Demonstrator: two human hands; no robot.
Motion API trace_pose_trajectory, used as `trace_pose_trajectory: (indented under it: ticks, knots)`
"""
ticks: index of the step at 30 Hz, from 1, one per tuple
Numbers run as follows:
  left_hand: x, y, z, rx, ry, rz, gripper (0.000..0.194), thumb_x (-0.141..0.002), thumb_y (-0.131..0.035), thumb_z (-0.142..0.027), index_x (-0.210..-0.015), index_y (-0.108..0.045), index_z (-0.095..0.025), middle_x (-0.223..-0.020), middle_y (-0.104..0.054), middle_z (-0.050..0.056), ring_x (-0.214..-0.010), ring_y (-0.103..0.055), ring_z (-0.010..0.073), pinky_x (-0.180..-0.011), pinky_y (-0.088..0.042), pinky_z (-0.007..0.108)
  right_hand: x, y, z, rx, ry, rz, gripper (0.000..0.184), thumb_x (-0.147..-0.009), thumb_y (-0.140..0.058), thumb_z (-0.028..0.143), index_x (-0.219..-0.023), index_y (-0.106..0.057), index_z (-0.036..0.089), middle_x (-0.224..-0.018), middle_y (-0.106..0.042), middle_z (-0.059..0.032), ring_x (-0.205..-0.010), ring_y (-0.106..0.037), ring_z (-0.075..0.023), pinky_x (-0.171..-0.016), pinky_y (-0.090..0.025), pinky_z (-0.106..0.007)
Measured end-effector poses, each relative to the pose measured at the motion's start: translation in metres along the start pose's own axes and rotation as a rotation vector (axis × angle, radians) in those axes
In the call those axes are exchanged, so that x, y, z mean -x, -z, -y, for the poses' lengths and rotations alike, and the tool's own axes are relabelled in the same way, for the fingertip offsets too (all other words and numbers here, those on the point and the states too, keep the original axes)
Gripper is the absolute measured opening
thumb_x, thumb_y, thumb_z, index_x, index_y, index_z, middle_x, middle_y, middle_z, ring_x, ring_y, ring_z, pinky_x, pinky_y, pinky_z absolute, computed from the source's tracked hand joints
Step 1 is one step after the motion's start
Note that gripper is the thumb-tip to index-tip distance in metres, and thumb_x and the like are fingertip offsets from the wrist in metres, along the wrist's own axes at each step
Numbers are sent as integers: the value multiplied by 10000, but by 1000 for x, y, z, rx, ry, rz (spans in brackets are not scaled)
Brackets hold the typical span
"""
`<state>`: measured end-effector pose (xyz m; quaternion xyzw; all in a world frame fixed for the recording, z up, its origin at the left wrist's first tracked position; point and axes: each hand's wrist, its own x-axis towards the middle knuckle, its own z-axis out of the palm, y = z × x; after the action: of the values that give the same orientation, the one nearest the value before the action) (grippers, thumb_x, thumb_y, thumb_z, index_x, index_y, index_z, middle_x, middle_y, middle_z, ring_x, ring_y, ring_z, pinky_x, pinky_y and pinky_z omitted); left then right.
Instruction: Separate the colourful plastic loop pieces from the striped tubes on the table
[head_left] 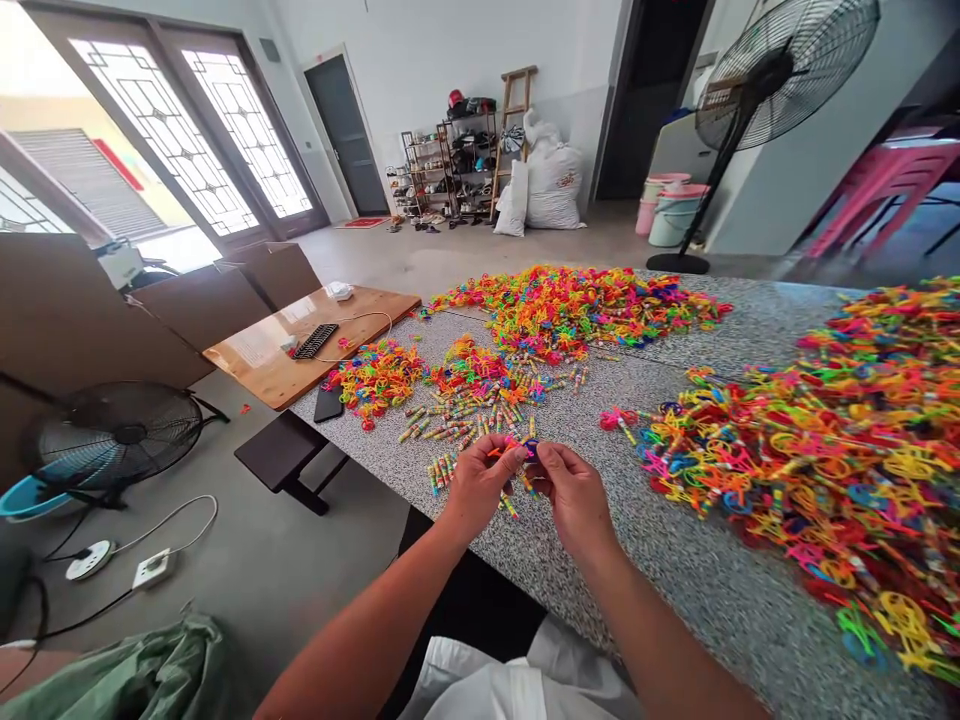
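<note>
My left hand [484,485] is closed in a pinch on small pink and orange plastic pieces [498,452]. Beside it, my right hand [576,490] pinches a dark blue plastic piece [532,447]; the hands nearly meet over the speckled stone table [480,545]. Short patterned sticks [508,506] show below and between my fingers; which hand holds each I cannot tell. A small row of patterned sticks [441,473] lies just left of my left hand. Beyond it, more loose sticks [450,420] are scattered in front of a heap of bright plastic pieces [469,368].
A large heap of coloured pieces [847,440] covers the table's right side; another heap [570,305] lies at the back. A phone [328,403] rests at the left edge, by a wooden board [300,335] and a dark stool [281,450]. A floor fan [127,435] stands left.
</note>
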<state>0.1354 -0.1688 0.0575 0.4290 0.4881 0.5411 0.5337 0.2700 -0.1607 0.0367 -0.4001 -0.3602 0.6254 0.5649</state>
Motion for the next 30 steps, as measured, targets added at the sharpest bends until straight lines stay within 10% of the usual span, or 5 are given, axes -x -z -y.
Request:
trace_pose_trajectory:
  ticks: [30]
  knots:
    - [-1, 10, -5, 75, 195, 121, 432, -694, -843, -502, -851, -643, -153, -768, -611, 7, -644, -559, 89, -572, -520, 208, 0, 11, -3, 325, 33, 38, 447, -851, -672, 609, -762, -749, 179, -690, -683, -33, -596, -565, -156, -532, -440, -263]
